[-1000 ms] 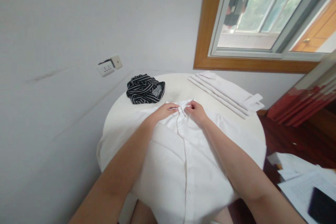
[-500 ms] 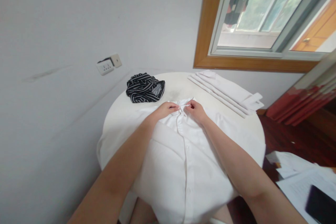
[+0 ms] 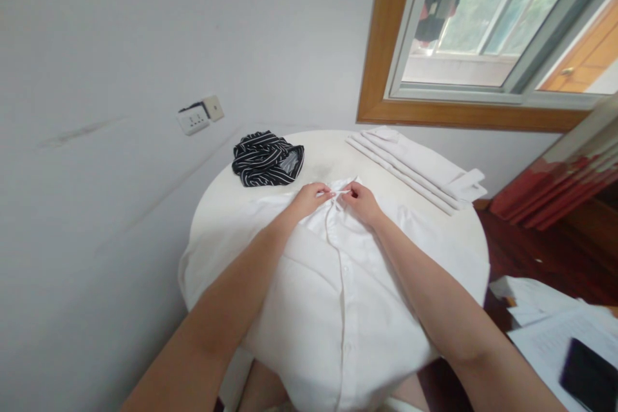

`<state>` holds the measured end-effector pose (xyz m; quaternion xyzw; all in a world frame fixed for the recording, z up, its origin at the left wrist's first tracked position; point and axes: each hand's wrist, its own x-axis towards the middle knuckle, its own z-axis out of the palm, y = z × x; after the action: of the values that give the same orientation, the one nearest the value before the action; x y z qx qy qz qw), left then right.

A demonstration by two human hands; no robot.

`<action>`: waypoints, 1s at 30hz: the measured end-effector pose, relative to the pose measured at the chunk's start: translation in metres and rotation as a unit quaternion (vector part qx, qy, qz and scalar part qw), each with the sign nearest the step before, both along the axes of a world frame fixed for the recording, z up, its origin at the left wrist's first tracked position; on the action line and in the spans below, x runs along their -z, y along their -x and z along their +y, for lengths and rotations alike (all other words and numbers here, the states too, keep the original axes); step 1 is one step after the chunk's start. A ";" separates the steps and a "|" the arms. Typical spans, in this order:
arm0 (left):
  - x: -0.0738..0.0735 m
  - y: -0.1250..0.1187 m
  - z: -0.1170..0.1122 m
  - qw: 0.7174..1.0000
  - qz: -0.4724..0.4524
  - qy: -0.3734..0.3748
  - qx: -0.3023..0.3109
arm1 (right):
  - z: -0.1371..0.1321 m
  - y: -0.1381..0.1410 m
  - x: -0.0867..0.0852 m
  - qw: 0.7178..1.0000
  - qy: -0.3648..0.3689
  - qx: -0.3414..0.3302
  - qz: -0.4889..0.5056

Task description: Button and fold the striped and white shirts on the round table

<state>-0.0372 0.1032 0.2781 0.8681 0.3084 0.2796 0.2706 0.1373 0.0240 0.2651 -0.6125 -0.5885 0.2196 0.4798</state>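
A white button-up shirt (image 3: 338, 296) lies spread front-up over a small round white table (image 3: 328, 154), its hem hanging off the near edge. My left hand (image 3: 309, 198) pinches the left side of the collar near the top of the placket. My right hand (image 3: 361, 201) pinches the right side of the collar, fingertips almost touching the left hand's. Both hands are closed on the fabric at the neck opening.
A crumpled black-and-white striped garment (image 3: 267, 159) lies at the table's far left. A folded white garment (image 3: 415, 167) rests at the far right. A wall socket (image 3: 197, 117) is on the wall. Papers (image 3: 545, 328) and a dark phone (image 3: 589, 378) lie at lower right.
Both hands stay at the collar, with only small finger movements. The view has shifted slightly.
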 end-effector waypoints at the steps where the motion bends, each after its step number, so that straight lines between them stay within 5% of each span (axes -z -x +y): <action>1: 0.000 -0.001 -0.003 0.999 0.012 -0.029 -0.011 | 0.000 0.000 0.000 1.000 -0.001 -0.001 0.002; 9: -0.009 -0.004 -0.023 0.965 0.119 -0.223 -0.075 | 0.004 -0.002 0.006 1.000 0.005 0.000 -0.010; 25: -0.014 0.009 -0.020 0.969 0.118 -0.199 -0.088 | 0.001 0.000 0.003 0.999 -0.043 0.008 -0.020; 30: -0.019 0.013 -0.022 0.976 0.097 -0.195 0.010 | 0.008 -0.010 0.009 0.990 -0.076 0.094 0.077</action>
<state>-0.0503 0.0815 0.2973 0.9300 0.2643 0.2464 0.0674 0.1469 0.0323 0.2562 -0.6077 -0.5048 0.1747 0.5876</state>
